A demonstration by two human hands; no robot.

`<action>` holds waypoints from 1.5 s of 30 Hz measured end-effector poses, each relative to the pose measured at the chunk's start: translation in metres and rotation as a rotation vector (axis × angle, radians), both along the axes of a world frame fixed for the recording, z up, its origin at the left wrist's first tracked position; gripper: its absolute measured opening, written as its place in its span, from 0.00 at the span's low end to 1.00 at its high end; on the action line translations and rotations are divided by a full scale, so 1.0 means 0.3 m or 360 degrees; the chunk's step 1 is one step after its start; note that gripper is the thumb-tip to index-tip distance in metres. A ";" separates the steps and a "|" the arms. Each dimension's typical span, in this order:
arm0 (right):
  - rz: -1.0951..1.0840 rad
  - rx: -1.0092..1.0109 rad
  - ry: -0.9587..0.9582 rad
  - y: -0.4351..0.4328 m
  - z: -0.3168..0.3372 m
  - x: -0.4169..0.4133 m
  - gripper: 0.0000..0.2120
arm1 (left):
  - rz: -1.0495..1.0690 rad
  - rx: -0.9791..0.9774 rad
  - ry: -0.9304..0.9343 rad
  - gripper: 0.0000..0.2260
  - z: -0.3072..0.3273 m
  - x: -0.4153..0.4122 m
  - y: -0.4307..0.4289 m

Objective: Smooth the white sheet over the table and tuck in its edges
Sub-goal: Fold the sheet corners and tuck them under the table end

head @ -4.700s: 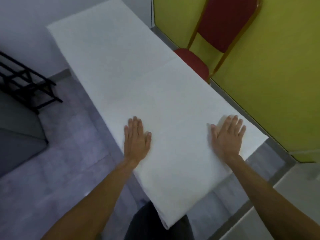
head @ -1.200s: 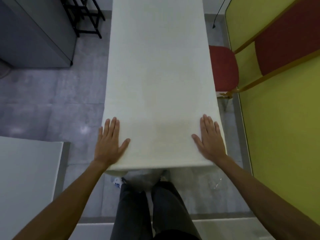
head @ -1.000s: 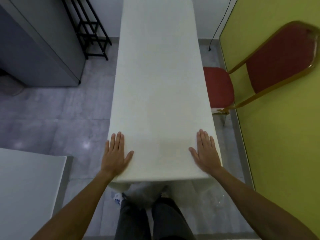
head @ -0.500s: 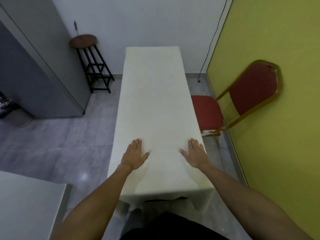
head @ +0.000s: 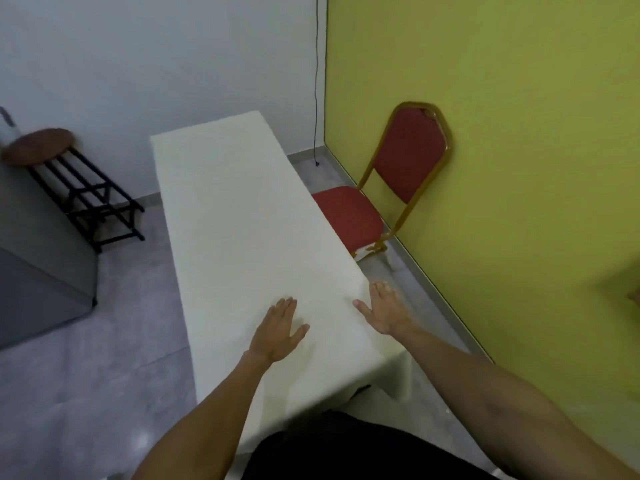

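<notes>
The white sheet (head: 242, 223) covers a long narrow table that runs away from me toward the far wall. It lies flat along the top, and a corner hangs down at the near right end. My left hand (head: 277, 332) rests palm down on the sheet near its near end, fingers together. My right hand (head: 386, 308) lies flat with fingers spread at the sheet's right edge, partly past it. Neither hand grips the cloth.
A red chair with a gold frame (head: 391, 188) stands against the yellow wall (head: 519, 133), close to the table's right side. A black stool with a round brown seat (head: 45, 150) and a grey cabinet (head: 38, 278) stand at the left. Grey floor (head: 104, 358) lies on both sides.
My head has lifted and turned, so the table now runs diagonally. Both hands have slid forward along the sheet from the near end, and the right one has reached the right edge.
</notes>
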State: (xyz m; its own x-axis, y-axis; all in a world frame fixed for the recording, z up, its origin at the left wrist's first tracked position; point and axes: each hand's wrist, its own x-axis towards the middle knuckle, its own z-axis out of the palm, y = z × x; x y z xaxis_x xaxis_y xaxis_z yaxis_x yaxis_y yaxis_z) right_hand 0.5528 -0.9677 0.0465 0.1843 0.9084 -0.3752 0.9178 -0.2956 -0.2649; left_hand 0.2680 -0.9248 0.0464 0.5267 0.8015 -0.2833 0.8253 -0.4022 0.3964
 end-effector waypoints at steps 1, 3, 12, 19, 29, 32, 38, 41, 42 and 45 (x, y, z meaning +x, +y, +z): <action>-0.0039 0.0005 0.0006 -0.014 -0.008 0.006 0.39 | -0.0063 0.0002 0.0002 0.43 -0.009 0.007 0.010; -0.0112 0.0004 0.0031 -0.047 -0.015 0.013 0.37 | -0.0188 -0.0004 0.0023 0.49 -0.019 0.035 0.030; -0.0574 -0.0009 0.0158 -0.311 -0.067 0.074 0.27 | -0.0788 0.0051 0.0090 0.35 -0.024 0.309 0.024; -0.0898 -0.0039 0.0179 -0.527 -0.107 0.072 0.28 | -0.1206 0.0027 0.0147 0.35 -0.066 0.506 -0.041; -0.1161 0.0074 0.0294 -0.666 -0.151 0.059 0.29 | -0.1489 0.0166 0.0245 0.35 -0.128 0.699 -0.153; -0.1136 0.0140 0.0310 -0.657 -0.161 0.085 0.29 | -0.1412 0.0221 0.0317 0.36 -0.152 0.733 -0.164; -0.1007 0.0256 0.0394 -0.573 -0.238 0.152 0.28 | -0.1103 0.0246 0.0452 0.43 -0.226 0.781 -0.200; -0.0889 0.0284 0.0476 -0.526 -0.307 0.177 0.28 | -0.0977 0.0283 0.0436 0.41 -0.279 0.778 -0.229; -0.0849 0.0292 0.0495 -0.513 -0.335 0.184 0.28 | -0.0938 0.0302 0.0403 0.40 -0.294 0.773 -0.236; -0.0680 0.0289 0.0536 -0.480 -0.417 0.219 0.30 | -0.0882 0.0363 0.0278 0.37 -0.336 0.766 -0.237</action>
